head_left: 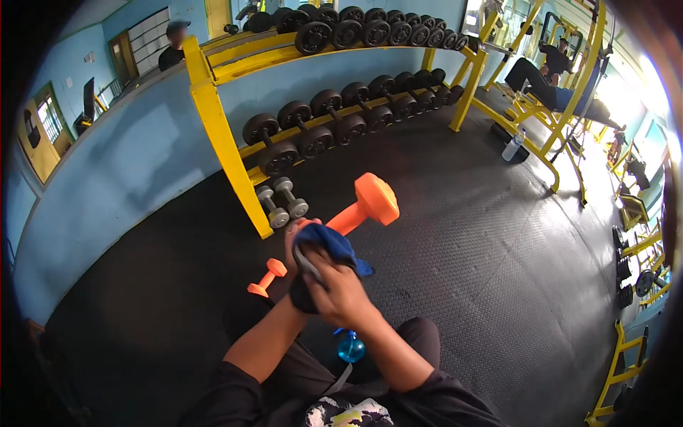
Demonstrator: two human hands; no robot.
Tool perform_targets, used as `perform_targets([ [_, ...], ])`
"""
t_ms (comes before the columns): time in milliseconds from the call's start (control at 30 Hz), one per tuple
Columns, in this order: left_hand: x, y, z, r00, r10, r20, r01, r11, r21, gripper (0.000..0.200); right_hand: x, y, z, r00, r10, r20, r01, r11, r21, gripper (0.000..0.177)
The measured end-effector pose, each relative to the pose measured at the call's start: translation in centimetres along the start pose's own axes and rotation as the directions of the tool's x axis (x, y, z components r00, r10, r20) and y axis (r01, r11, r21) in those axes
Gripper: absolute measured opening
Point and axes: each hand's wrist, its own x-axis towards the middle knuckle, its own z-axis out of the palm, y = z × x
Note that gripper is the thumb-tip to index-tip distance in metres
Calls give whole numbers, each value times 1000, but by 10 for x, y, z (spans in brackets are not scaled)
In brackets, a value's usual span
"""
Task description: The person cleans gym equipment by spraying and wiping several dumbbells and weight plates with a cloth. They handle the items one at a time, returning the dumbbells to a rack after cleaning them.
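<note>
In front of me a large orange dumbbell (376, 199) is held up at a tilt, one head showing at the upper right. My left hand (296, 229) is closed round its lower part, mostly hidden behind a blue and dark cloth (333, 242). My right hand (340, 288) grips that cloth and presses it against the dumbbell and left hand; its fingers are slightly blurred. A smaller orange dumbbell (268, 276) lies on the floor to the left. Between my legs stands a spray bottle (351, 348) with blue liquid.
A yellow rack (226, 153) bears two rows of black dumbbells (313, 135). Two grey dumbbells (282, 203) lie by its foot on the black rubber floor (455, 242). At right are a water bottle (513, 145), yellow gym machines and people exercising. Another person (173, 51) is behind the low wall.
</note>
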Motion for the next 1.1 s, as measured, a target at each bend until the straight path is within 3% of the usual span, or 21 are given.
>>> perform_targets([
  [33, -6, 8, 13, 956, -271, 112, 276, 961, -31, 49, -9, 7, -3, 999, 30, 22, -31, 999, 25, 50],
  [67, 3, 4, -18, 961, -273, 46, 264, 954, 143, 61, -16, 16, -8, 997, 59, 45, -61, 997, 45, 50],
  [133, -7, 3, 18, 960, -203, -191, 237, 956, 175, 63, -23, 41, -8, 1000, 15, 11, -15, 1000, -3, 48],
  [167, -9, 4, 25, 959, -202, -200, 236, 958, 162, 63, -23, 51, -9, 998, 8, -63, -3, 997, 78, 46],
  [200, -10, 5, 31, 947, -259, -191, 278, 957, 79, 63, -22, 53, -13, 990, 6, -138, 15, 988, 155, 45],
  [233, -10, 6, 37, 934, -314, -171, 319, 948, 4, 64, -21, 49, -16, 986, -9, -164, 16, 999, 43, 44],
  [367, -12, 9, 47, 910, -413, 31, 412, 910, 39, 54, -19, 42, -14, 975, -11, -221, 5, 1000, -31, 44],
  [467, -14, 7, 53, 896, -427, 120, 438, 894, -95, 55, -7, 52, -21, 932, 34, -360, 35, 982, 184, 42],
  [533, -19, 14, 74, 855, -482, 192, 511, 847, -147, 53, -2, 63, -46, 986, -101, -132, 98, 995, -25, 39],
  [600, -20, 12, 70, 821, -524, 226, 564, 808, -172, 51, 9, 81, -54, 968, -250, 18, 233, 925, 299, 37],
  [667, -23, 11, 75, 764, -637, 104, 644, 763, -53, 48, 17, 111, -55, 963, -161, 215, 98, 955, 279, 39],
  [700, -21, 10, 77, 788, -568, 237, 600, 795, -90, 46, 27, 92, -64, 959, -149, 240, 105, 977, 187, 41],
  [733, -21, 8, 77, 790, -563, 242, 596, 797, -94, 46, 23, 98, -61, 958, -151, 245, 107, 977, 183, 41],
  [800, -22, 6, 73, 815, -576, 63, 579, 811, -85, 43, 2, 115, -46, 993, -94, 64, 54, 882, 468, 42],
  [833, -20, 1, 60, 829, -556, 62, 559, 822, -110, 39, -11, 118, -39, 994, 86, 65, -108, 762, 639, 43],
  [867, -21, 0, 61, 832, -551, 60, 555, 825, -109, 39, -22, 112, -26, 962, 270, -46, -179, 748, 639, 47],
  [933, -21, -5, 64, 851, -519, -78, 513, 854, -85, 36, -24, 84, -13, 880, 471, -61, -101, 312, 945, 51],
  [967, -18, -6, 60, 866, -497, -58, 491, 866, -94, 36, -30, 78, -11, 881, 469, -55, -106, 309, 945, 51],
  [1033, -17, -10, 55, 873, -474, -113, 472, 880, -48, 35, -44, 69, -9, 790, 612, -42, 15, 50, 999, 57],
  [1067, -17, -11, 59, 877, -453, -160, 459, 888, 0, 33, -50, 59, -8, 789, 614, -42, 13, 52, 999, 57],
  [1100, -17, -11, 62, 876, -456, -155, 461, 887, -3, 33, -54, 48, -7, 811, 543, -216, 98, 238, 966, 59],
])
